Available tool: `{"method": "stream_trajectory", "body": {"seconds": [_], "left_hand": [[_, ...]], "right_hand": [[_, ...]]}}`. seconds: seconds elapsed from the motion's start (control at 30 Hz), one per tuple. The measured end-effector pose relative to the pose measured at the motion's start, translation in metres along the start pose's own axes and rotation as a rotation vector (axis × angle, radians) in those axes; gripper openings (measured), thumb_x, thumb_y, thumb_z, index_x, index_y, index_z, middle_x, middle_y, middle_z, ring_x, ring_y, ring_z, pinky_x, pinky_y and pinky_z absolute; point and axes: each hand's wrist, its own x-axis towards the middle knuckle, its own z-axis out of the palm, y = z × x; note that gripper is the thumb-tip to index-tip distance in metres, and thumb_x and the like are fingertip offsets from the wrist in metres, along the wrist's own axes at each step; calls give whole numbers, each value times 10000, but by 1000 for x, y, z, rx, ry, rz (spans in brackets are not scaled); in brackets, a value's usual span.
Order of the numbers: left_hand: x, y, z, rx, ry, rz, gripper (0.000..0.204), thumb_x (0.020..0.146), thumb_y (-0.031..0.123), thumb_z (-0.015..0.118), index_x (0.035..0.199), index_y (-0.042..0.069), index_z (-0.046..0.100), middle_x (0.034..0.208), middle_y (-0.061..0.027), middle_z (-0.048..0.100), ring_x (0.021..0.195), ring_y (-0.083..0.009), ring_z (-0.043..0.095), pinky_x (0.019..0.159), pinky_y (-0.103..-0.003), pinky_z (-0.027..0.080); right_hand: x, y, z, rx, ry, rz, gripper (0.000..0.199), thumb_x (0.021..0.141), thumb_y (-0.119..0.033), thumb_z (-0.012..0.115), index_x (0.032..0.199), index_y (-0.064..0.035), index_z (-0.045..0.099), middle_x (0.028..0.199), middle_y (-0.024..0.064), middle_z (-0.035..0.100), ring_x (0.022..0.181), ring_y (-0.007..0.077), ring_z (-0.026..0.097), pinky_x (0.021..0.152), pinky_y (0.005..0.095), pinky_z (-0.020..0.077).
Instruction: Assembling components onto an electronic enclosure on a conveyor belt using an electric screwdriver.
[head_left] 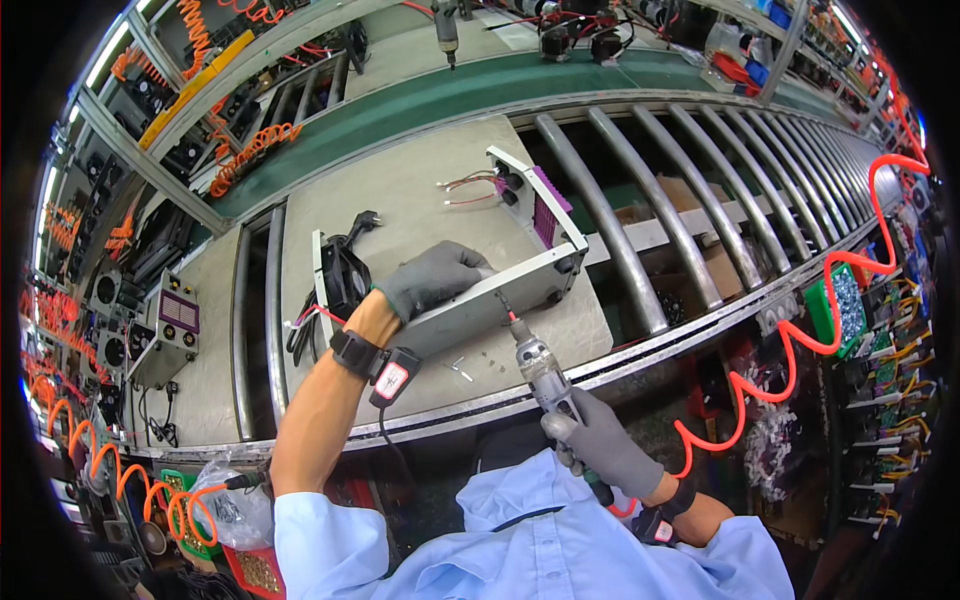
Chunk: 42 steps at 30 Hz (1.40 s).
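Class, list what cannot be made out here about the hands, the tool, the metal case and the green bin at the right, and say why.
All in the head view:
- What the left hand's fingertips touch: hidden by the hand and the case's near wall.
- Whether the driver bit touches that wall: too small.
- Part of the driver's grip: covered by the right hand.
- What kind the small pieces in the green bin are: too small.
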Motion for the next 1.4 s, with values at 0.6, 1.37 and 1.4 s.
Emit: {"method": "stream_trajectory", "body": {"seconds": [0.6, 1.37, 1.4], "left_hand": [[-55, -69, 135, 746, 699, 240, 181, 844, 131, 672, 1019, 137, 720, 885, -102, 671, 798, -314, 688, 683, -431, 555], [-53, -83, 138, 164, 677, 281, 149, 974, 194, 591, 980, 49, 622, 808, -69, 633, 622, -197, 606, 575, -337, 497], [-55, -80, 140, -214, 545, 85, 186, 1009, 211, 557, 962, 38, 608, 777, -44, 610, 582, -137, 564, 531, -293, 466]], "right_hand": [[-18, 55, -52, -100, 117, 24, 347, 916, -285, 692, 1107, -35, 545, 778, 19, 555, 566, 72, 541, 458, 255, 445], [2, 66, -41, -232, 28, -109, 491, 872, -294, 738, 1244, -39, 546, 856, 51, 592, 604, 78, 563, 500, 261, 470], [1, 67, -41, -233, 23, -108, 491, 872, -294, 738, 1244, -39, 546, 856, 51, 592, 604, 78, 563, 500, 261, 470]]}}
